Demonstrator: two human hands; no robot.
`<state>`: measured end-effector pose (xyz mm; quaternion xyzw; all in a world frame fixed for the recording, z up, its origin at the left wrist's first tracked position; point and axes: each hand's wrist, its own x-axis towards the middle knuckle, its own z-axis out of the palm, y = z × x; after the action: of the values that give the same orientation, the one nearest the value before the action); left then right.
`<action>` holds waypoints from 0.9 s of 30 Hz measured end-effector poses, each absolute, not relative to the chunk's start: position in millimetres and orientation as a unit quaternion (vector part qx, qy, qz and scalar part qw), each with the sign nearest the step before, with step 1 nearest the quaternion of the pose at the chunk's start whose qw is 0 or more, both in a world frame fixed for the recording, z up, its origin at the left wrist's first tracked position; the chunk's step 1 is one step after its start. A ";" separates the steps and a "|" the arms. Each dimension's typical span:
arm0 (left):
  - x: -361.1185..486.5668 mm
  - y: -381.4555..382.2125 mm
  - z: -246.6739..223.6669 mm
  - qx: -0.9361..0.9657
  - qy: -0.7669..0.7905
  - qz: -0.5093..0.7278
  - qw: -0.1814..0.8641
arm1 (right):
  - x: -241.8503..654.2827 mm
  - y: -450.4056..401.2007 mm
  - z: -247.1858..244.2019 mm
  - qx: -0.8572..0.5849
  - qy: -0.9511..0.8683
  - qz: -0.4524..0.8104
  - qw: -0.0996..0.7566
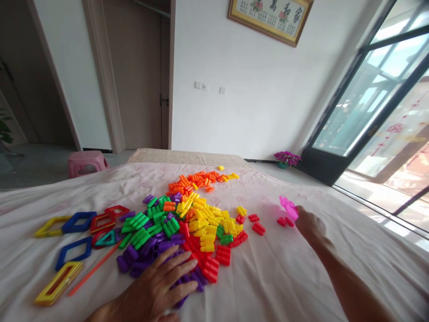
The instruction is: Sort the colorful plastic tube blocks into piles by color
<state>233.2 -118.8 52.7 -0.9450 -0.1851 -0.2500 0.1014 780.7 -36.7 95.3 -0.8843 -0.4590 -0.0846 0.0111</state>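
Note:
My left hand [161, 286] lies with its fingers spread on the purple blocks [147, 250] at the near side of a colourful pile. Red blocks [211, 266] touch the area by its fingertips, with yellow blocks [201, 219] and green blocks [139, 228] beyond. Out to the right, my right hand [308, 223] is closed on a pink plastic piece [288, 208], which stands above the cloth. A few red blocks [285, 221] lie just left of that hand.
Orange blocks [194, 180] lie at the far side of the pile. Blue frames [78, 222], a yellow frame [50, 227], stacked yellow pieces [58, 284] and an orange stick [95, 268] are on the left. A pink stool [87, 161] stands beyond the cloth [268, 277].

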 end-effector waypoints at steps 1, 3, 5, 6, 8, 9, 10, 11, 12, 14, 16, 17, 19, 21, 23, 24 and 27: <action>237.2 -119.3 53.2 -0.950 -0.182 -0.234 0.102 | 779.9 -43.9 89.2 -0.882 -0.463 -0.082 0.008; 245.1 -117.6 55.7 -0.956 -0.185 -0.202 0.105 | 759.2 -52.4 80.2 -0.866 -0.493 -0.084 0.014; 253.5 -113.5 58.6 -0.961 -0.191 -0.173 0.099 | 720.6 -54.3 76.4 -0.833 -0.546 -0.085 0.026; 258.1 -111.2 59.6 -0.963 -0.195 -0.162 0.093 | 698.1 -53.6 76.1 -0.805 -0.586 -0.079 0.035; 267.3 -106.1 60.1 -0.963 -0.212 -0.150 0.079 | 653.2 -50.7 77.6 -0.756 -0.649 -0.061 0.057; 271.3 -103.4 59.4 -0.961 -0.225 -0.146 0.074 | 632.6 -48.8 78.7 -0.736 -0.671 -0.054 0.069; 274.4 -100.7 58.3 -0.957 -0.242 -0.144 0.070 | 614.2 -46.5 79.9 -0.720 -0.688 -0.050 0.081; 276.5 -97.8 56.8 -0.952 -0.261 -0.142 0.069 | 597.9 -43.8 80.9 -0.701 -0.706 -0.042 0.091; 277.4 -94.9 55.3 -0.947 -0.279 -0.143 0.071 | 583.9 -40.7 81.8 -0.688 -0.718 -0.036 0.102; 275.6 -89.1 52.5 -0.936 -0.306 -0.153 0.078 | 561.2 -33.9 82.8 -0.668 -0.732 -0.019 0.129; 269.9 -83.8 50.4 -0.927 -0.320 -0.174 0.090 | 542.7 -28.0 83.0 -0.654 -0.739 0.009 0.161; 266.2 -81.5 49.5 -0.922 -0.326 -0.187 0.097 | 534.2 -26.0 82.8 -0.644 -0.744 0.023 0.176; 257.8 -78.0 47.8 -0.906 -0.341 -0.218 0.119 | 518.5 -24.6 82.2 -0.615 -0.761 0.044 0.200; 249.0 -76.3 46.0 -0.883 -0.369 -0.252 0.145 | 506.5 -23.9 81.6 -0.569 -0.789 0.059 0.225; 240.0 -76.6 44.3 -0.858 -0.398 -0.280 0.165 | 502.5 -18.8 81.7 -0.517 -0.811 0.075 0.263; 235.6 -77.3 43.4 -0.848 -0.409 -0.290 0.172 | 504.8 -13.0 82.2 -0.501 -0.814 0.080 0.283; 224.4 -81.3 39.6 -0.834 -0.414 -0.314 0.188 | 531.4 19.5 86.3 -0.551 -0.771 0.065 0.313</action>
<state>224.4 -81.3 39.6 -0.8335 -0.4135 -0.3142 0.1884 531.4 19.5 86.3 -0.5511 -0.7707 0.0649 0.3133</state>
